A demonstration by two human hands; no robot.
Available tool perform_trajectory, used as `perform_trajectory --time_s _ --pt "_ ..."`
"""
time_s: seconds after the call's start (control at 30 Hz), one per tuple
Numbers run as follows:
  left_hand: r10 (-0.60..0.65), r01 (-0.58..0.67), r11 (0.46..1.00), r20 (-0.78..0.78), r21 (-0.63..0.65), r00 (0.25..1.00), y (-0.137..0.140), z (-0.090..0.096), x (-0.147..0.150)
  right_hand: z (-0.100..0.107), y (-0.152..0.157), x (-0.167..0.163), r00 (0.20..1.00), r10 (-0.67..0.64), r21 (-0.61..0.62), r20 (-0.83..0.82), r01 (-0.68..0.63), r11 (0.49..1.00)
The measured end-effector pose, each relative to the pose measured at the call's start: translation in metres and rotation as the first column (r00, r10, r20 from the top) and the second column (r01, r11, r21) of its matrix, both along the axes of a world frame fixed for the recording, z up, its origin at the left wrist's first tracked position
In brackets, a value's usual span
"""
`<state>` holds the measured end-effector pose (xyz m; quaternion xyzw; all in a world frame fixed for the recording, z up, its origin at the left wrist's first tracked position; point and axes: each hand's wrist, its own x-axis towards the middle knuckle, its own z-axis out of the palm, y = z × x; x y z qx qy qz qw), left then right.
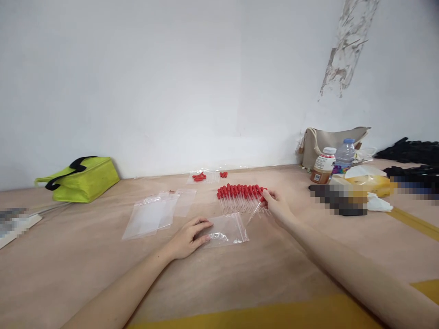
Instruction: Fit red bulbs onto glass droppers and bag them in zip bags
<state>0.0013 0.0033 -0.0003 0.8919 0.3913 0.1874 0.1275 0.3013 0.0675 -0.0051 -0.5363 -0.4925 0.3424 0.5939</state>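
Note:
My right hand (273, 204) pinches a dropper (254, 211) by its red rubber bulb, its clear tube slanting down to the left. Beside it lies a row of several red-bulbed droppers (236, 192), bulbs to the back and tubes toward me. A clear zip bag (226, 228) lies flat in front of the row, its zip edge on the right. My left hand (190, 238) rests on the bag's left end with fingers and thumb apart. The tip of the held dropper is close to the bag's zip edge.
More clear zip bags (147, 218) lie overlapping at left. Against the wall are bags with red-bulbed droppers (199, 177). A lime-green bag (87, 180) stands far left. At right are a brown drink bottle (323, 165), a clear bottle (345, 155), a beige bag (310, 148) and a yellow tissue pack (372, 180).

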Motion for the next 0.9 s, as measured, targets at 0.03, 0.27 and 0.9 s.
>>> perform_trajectory --time_s 0.03,0.27,0.9 --pt "-0.003 0.003 1.0 0.003 0.008 1.0 0.0 0.0 0.0 -0.006 -0.007 -0.002 0.994 0.019 -0.004 -0.107 -0.02 1.0" --pt "-0.004 0.004 1.0 -0.013 0.002 1.0 -0.002 0.004 0.0 -0.017 -0.024 -0.018 0.884 0.07 -0.094 -0.462 -0.127 0.987" --pt "-0.104 0.103 0.994 -0.091 -0.023 0.99 0.004 0.0 -0.002 -0.022 -0.037 -0.021 0.769 0.46 -0.006 0.444 -0.51 0.86"
